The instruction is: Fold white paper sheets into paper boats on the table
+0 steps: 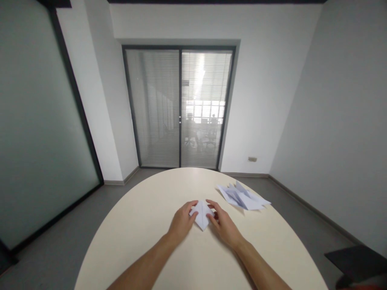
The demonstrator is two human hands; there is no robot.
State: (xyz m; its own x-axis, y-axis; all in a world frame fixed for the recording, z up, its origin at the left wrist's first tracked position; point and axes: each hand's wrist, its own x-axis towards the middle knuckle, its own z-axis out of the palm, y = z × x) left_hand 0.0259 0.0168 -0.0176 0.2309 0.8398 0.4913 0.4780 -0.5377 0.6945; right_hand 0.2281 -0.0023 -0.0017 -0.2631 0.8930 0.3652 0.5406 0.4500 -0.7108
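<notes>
A small sheet of white paper, folded into a diamond shape [202, 216], is between my two hands over the middle of the table, one corner pointing toward me. A crease runs down its centre. My left hand [183, 219] grips its left corner, thumb on top and fingers behind the edge. On the opposite side my right hand [223, 224] has the right corner between thumb and curled fingers. Parts of both side corners are hidden by my fingers.
Several folded white paper pieces [242, 196] lie in a pile at the right on the round cream table [145, 241]. A dark flat object [358, 262] is at the lower right beyond the table's edge. Glass doors with blinds [179, 108] stand behind the table.
</notes>
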